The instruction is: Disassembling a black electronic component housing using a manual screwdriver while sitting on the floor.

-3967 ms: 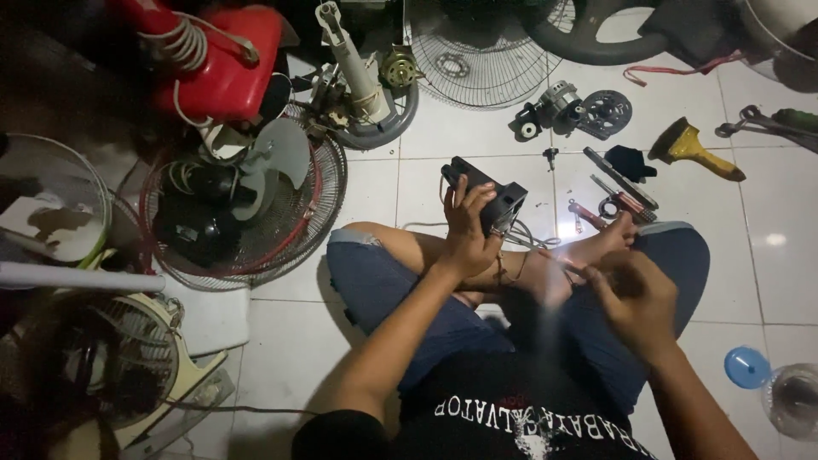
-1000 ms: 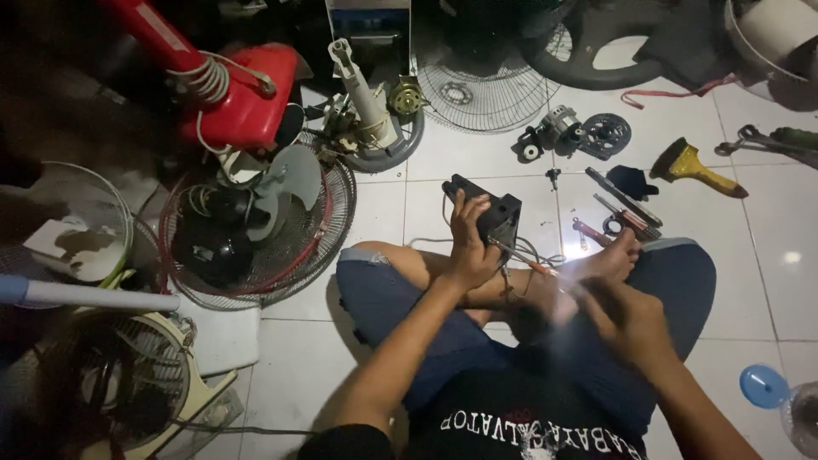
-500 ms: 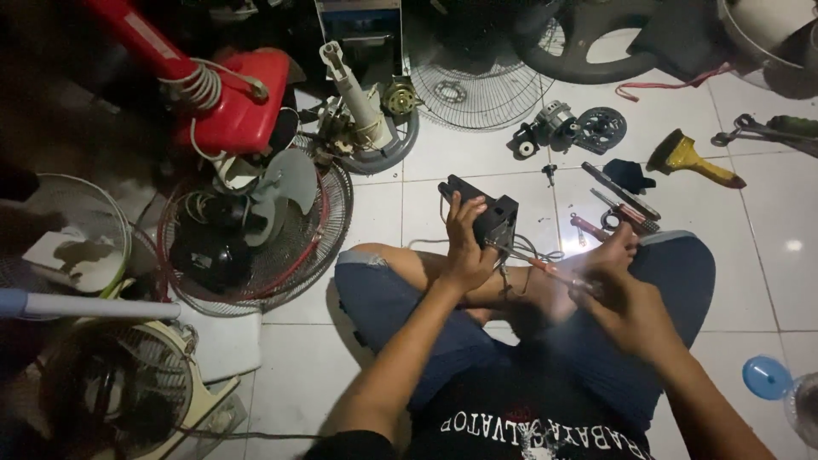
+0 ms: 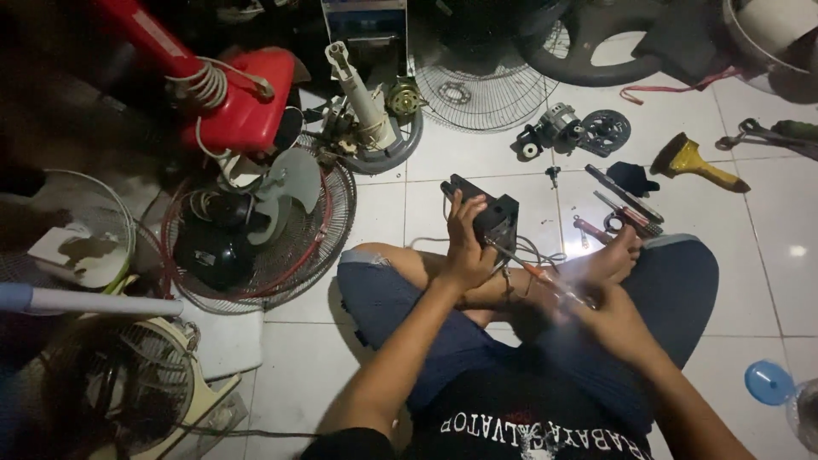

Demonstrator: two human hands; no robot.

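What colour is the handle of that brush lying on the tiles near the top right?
Yellow, with dark bristles: the brush shows best in the head view.

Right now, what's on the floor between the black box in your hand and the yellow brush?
In the head view, between the black box and yellow brush lie a small screw, a dark cloth and hand tools.

We see 1 label: a small pale rectangular sticker point(image 4: 204, 256) on the black fan motor, well left of the left hand point(image 4: 467, 255).

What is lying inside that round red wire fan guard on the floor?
Inside the red fan guard sits a black motor housing and a grey fan blade. The floor beneath them is mostly hidden, and the guard's upper edge disappears under the red fan base.
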